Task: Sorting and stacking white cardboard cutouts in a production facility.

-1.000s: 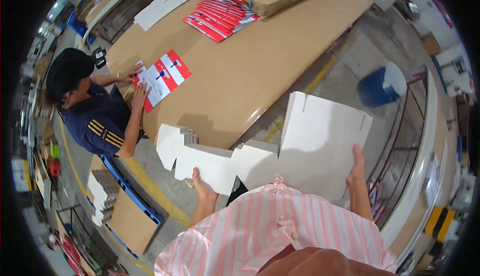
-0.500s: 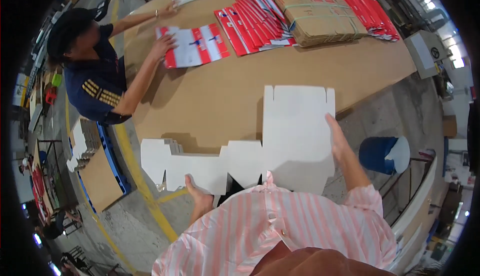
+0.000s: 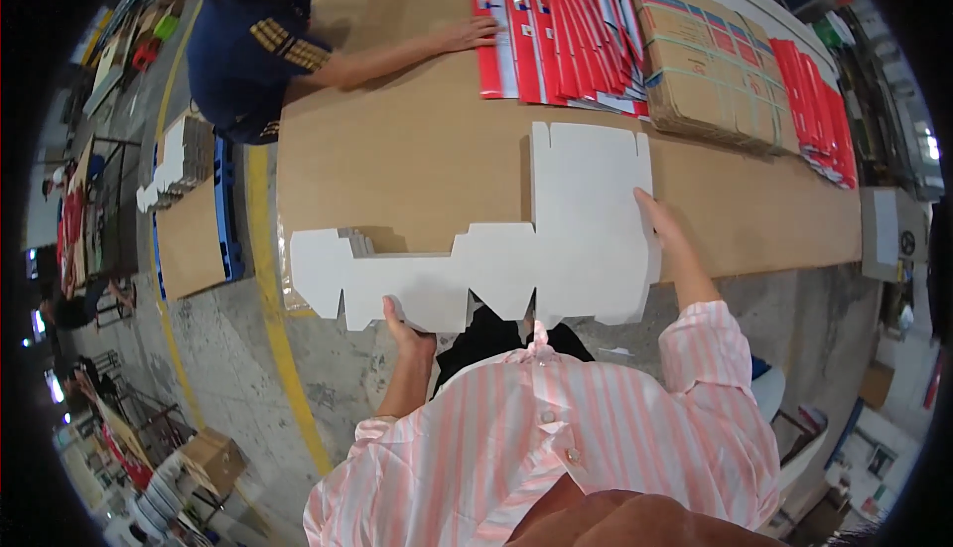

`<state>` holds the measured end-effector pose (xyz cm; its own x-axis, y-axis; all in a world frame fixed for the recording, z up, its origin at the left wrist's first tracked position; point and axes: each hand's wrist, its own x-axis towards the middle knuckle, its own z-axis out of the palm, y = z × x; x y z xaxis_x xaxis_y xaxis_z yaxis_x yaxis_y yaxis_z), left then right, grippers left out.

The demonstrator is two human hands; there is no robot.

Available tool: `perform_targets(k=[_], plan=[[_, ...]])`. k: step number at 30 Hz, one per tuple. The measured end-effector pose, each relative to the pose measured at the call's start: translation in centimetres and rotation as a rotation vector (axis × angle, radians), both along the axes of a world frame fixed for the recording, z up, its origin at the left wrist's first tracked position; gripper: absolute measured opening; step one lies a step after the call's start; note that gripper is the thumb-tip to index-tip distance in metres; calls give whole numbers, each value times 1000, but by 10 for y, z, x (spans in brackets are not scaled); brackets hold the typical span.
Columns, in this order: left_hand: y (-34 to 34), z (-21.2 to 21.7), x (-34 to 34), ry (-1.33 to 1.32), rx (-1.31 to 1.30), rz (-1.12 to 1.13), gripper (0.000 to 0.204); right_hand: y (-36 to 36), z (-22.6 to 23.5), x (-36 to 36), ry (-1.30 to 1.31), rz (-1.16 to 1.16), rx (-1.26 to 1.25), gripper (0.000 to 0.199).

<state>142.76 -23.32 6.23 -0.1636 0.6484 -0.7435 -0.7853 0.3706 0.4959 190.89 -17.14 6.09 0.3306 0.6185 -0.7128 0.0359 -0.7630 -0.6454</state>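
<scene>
A stack of flat white cardboard box blanks (image 3: 594,219), cut with tabs and notches, is held between my two hands over the near edge of the brown-topped table (image 3: 397,175). My left hand (image 3: 409,337) grips the near edge of its narrow left part, thumb on top and fingers hidden beneath. At the right edge of the wide part, my right hand (image 3: 659,217) clasps the stack, its fingers mostly underneath. Whether the stack touches the tabletop I cannot tell.
A co-worker (image 3: 248,51) at the left reaches across to a row of red-and-white flat packs (image 3: 566,46). Beyond lie a strapped brown cardboard bundle (image 3: 710,61) and more red packs (image 3: 816,115). More white blanks (image 3: 184,162) sit beside a blue pallet (image 3: 226,209) on the floor.
My view has turned, and the table now lies squarer before me. The co-worker's red-and-white pack has moved right to the row. Both my hands keep their hold on the blanks.
</scene>
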Motion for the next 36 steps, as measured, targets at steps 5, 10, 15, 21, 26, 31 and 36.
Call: perform_targets(k=[5, 10, 15, 21, 26, 31, 36], plan=[[-12, 20, -10, 128, -314, -110, 64, 0, -3, -5, 94, -111, 97, 67], [-20, 49, -2, 983, -33, -265, 56, 13, 5, -3, 16, -148, 134, 67], [56, 45, 37, 1875, 661, -802, 51, 15, -16, -1, -312, -131, 169, 68], [62, 27, 58, 2044, 771, -1051, 36, 8, 14, -9, -340, -141, 93, 70], [63, 27, 52, 2050, 717, -1116, 37, 7, 42, -23, 71, -255, 273, 72], [63, 23, 47, 2034, 762, -1100, 37, 6, 40, -20, 163, -250, 203, 66], [76, 29, 35, 1921, 916, -1155, 44, -34, 112, -43, 74, -335, 422, 53]])
